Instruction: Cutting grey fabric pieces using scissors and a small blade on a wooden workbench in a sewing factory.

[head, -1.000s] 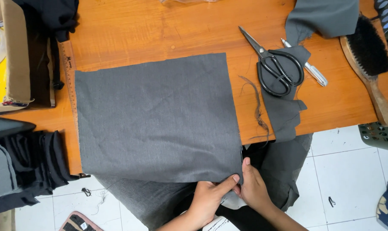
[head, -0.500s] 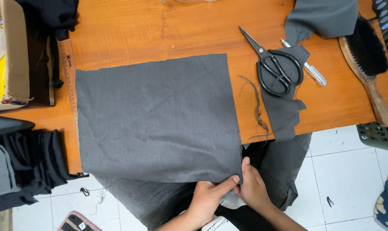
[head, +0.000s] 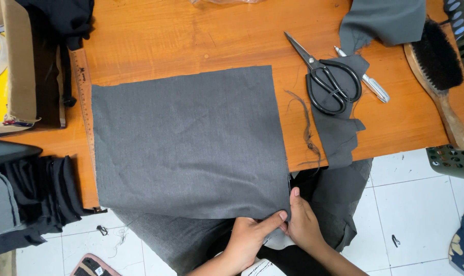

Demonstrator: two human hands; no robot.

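A large grey fabric square (head: 191, 143) lies flat on the orange wooden table (head: 191, 36), its near edge hanging over the table's front. My left hand (head: 250, 237) pinches the fabric's near right corner between thumb and fingers. My right hand (head: 303, 222) rests against that same corner from the right, fingers on the cloth edge. Both hands are below the table edge, over my lap, where more grey cloth (head: 175, 237) hangs.
Black scissors (head: 326, 79) lie on a grey fabric scrap (head: 339, 133) at right, beside a silver pen (head: 370, 84) and a wooden brush (head: 442, 76). A loose thread (head: 306, 128) lies near them. A wooden ruler (head: 83, 97) runs along the fabric's left edge. A cardboard box (head: 17, 66) and dark folded cloth (head: 27, 199) sit left.
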